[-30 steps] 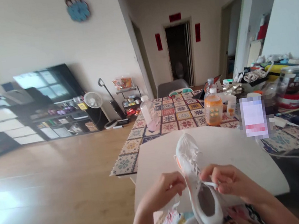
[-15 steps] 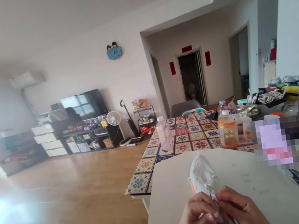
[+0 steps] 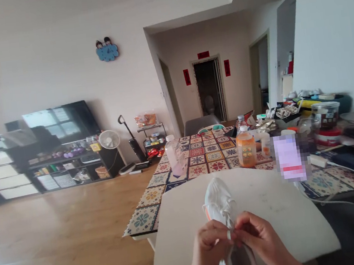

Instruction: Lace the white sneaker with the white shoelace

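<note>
L fingers (image 3: pixel 219 234), R fingers (image 3: pixel 244 236) closer vs 1s ago, tight on lace (image 3: pixel 228 234), btl (image 3: pixel 246 146) w/ orange liquid (image 3: pixel 246 161) beyond

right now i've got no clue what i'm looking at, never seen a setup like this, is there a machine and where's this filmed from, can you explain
No machine here: these are a person's own bare left hand and right hand. The view comes from one camera worn on that person's head, looking forward and down.

In front of them is a plain white surface. Above it is a white shoe, toe pointing away from the person. Both hands' fingertips come together over its lacing; a bit of white lace shows at the left fingertips, but what the right ones grip is hidden.

Farther off, a table with a tile-patterned cover bears a clear bottle, an orange bottle and, toward the right of the picture, much clutter.
</note>
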A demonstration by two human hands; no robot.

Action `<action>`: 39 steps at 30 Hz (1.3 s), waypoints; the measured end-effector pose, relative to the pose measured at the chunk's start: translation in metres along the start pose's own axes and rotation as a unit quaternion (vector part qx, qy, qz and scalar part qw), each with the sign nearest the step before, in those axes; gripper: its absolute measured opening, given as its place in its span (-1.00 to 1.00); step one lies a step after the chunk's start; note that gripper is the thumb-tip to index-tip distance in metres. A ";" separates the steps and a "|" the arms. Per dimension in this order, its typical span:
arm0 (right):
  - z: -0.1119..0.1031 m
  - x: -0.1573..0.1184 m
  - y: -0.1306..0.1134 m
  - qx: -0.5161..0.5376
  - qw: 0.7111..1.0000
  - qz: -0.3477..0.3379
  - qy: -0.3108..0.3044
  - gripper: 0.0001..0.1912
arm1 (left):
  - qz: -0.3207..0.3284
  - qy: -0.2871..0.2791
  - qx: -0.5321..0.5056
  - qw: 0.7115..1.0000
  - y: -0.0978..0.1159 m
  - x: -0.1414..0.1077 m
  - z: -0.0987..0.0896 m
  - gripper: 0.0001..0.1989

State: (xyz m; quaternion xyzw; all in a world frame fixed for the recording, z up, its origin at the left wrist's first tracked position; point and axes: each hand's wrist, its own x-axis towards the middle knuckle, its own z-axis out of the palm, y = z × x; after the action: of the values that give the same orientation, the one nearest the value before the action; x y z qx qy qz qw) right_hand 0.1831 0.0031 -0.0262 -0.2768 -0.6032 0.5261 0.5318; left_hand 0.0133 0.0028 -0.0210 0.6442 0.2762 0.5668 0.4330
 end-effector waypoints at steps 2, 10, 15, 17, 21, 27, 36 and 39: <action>0.001 -0.002 -0.008 -0.044 0.998 -0.034 0.007 -0.68 | -0.051 0.028 -0.034 0.998 0.001 0.000 0.001 -0.70; -0.005 -0.006 -0.022 -0.187 0.973 -0.137 0.001 -0.73 | -0.043 0.073 0.002 0.996 0.014 0.002 0.010 -0.75; -0.003 -0.012 -0.024 -0.196 0.971 -0.138 0.000 -0.94 | 0.081 0.066 0.145 0.984 0.021 -0.001 0.013 -0.76; -0.002 -0.014 -0.023 -0.189 0.972 -0.142 0.000 -0.94 | 0.093 0.066 0.164 0.980 0.022 -0.001 0.013 -0.80; 0.001 -0.017 -0.018 -0.152 0.981 -0.116 0.035 -0.91 | 0.042 0.047 0.138 0.988 0.021 0.001 0.013 -0.88; 0.004 -0.017 -0.013 -0.114 0.987 -0.101 0.059 -0.95 | -0.025 0.025 0.062 0.997 0.020 0.000 0.014 -0.74; -0.008 -0.007 -0.031 -0.328 0.921 -0.209 -0.022 -0.81 | -0.003 0.041 0.081 0.996 0.014 -0.001 0.007 -0.70; -0.009 -0.007 -0.028 -0.338 0.921 -0.193 -0.008 -0.86 | 0.046 0.046 0.108 0.992 0.015 0.000 0.006 -0.73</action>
State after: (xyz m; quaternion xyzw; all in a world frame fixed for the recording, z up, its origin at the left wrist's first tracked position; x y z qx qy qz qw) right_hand 0.1998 -0.0082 -0.0034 -0.3137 -0.7912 0.1807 0.4930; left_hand 0.0176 -0.0058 -0.0075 0.6723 0.3252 0.5824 0.3211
